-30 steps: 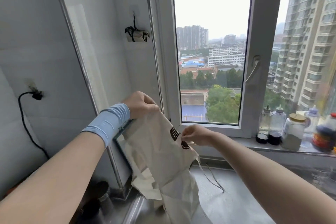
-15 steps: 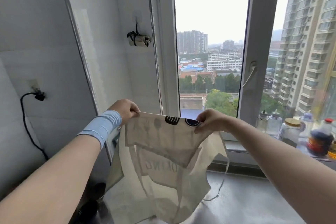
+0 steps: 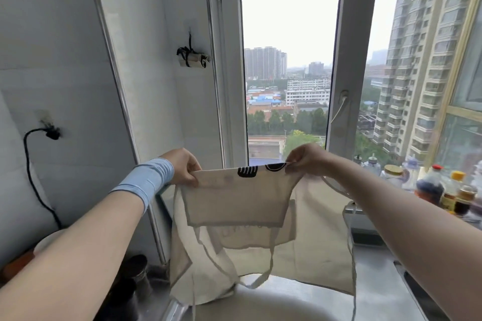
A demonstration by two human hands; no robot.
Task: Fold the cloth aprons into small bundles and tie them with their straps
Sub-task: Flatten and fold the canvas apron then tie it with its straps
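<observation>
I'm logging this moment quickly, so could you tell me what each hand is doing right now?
Left hand: pinches the top left corner of the cream apron.
Right hand: pinches the apron's top right corner.

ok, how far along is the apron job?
Looks done: one tied bundle hanging up. In hand: left hand and right hand pinch the apron by its top corners, held spread. Left: fold it small and tie it; its straps hang loose.
</observation>
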